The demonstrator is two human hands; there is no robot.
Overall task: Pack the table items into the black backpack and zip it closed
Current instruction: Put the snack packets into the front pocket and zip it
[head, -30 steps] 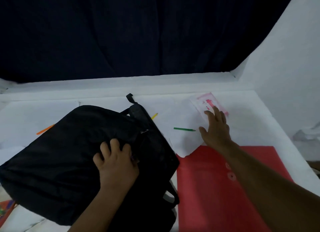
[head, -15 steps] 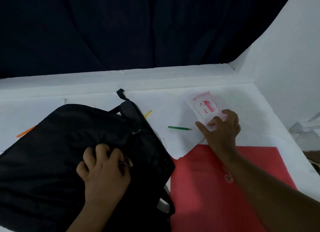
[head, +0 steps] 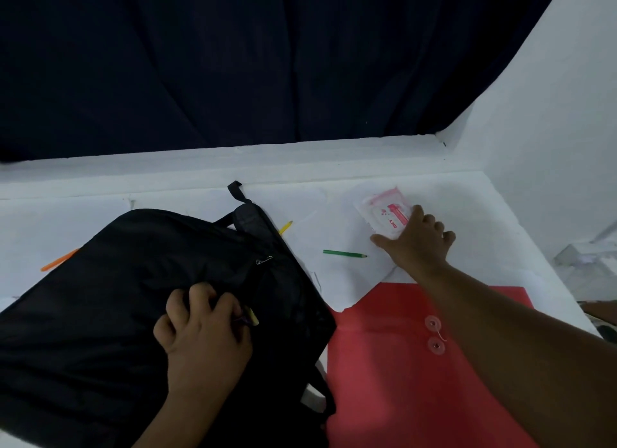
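A dark, softly folded curtain [head: 233, 63] hangs behind a white paper-covered table [head: 187, 210], with a white wall rising at your right. In your head view, the black soft-fabric backpack [head: 117, 297] lies flat across the left half of the table, its webbing loop pointing toward the curtain and a small metal zipper pull [head: 264, 261] showing on its upper face. Your left hand [head: 203, 334] rests on the bag with fingers curled, bunching the fabric and pinching something small, yellow and purple by the zipper line; what it is you cannot tell. Your right hand [head: 417, 240] reaches far across, thumb spread and fingers bent over the near edge of a glossy white-and-pink plastic packet [head: 384, 210] that lies on the paper. A slim green pencil [head: 344, 253] lies just left of that hand. A yellow pencil [head: 285, 227] pokes out beside the bag's top edge, and an orange pencil [head: 60, 259] sits at its left. A flat red string-tie envelope [head: 384, 364] lies under your right forearm, touching the bag.
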